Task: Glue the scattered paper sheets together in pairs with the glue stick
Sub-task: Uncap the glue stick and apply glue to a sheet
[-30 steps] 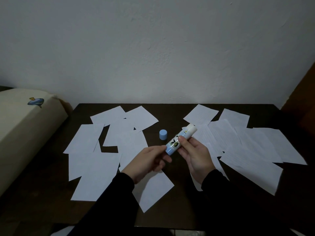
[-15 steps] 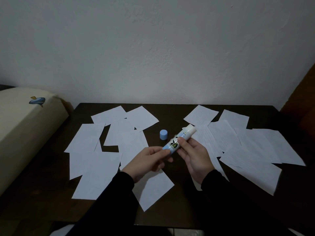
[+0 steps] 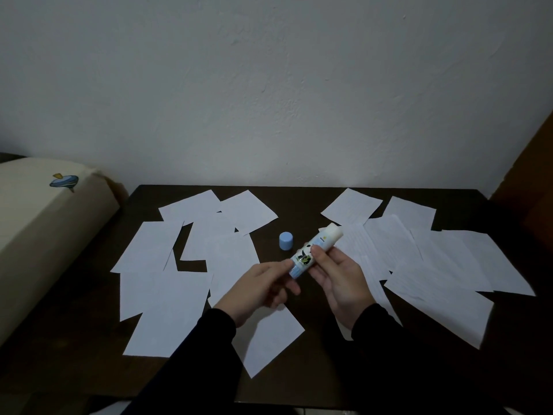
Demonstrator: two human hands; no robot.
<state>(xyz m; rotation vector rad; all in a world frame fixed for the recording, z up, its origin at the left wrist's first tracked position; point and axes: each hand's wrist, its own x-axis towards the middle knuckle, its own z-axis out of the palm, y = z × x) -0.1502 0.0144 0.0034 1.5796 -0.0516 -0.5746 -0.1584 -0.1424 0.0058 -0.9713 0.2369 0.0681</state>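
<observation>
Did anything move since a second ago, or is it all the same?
Almost nothing changed. Both hands keep holding the glue stick over the table: the left hand pinches its blue bottom end, the right hand grips its middle. The blue cap and the paper sheets stayed put.

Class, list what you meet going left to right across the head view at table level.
Cream cushion → left group of paper sheets → blue cap → glue stick → right group of paper sheets.
</observation>
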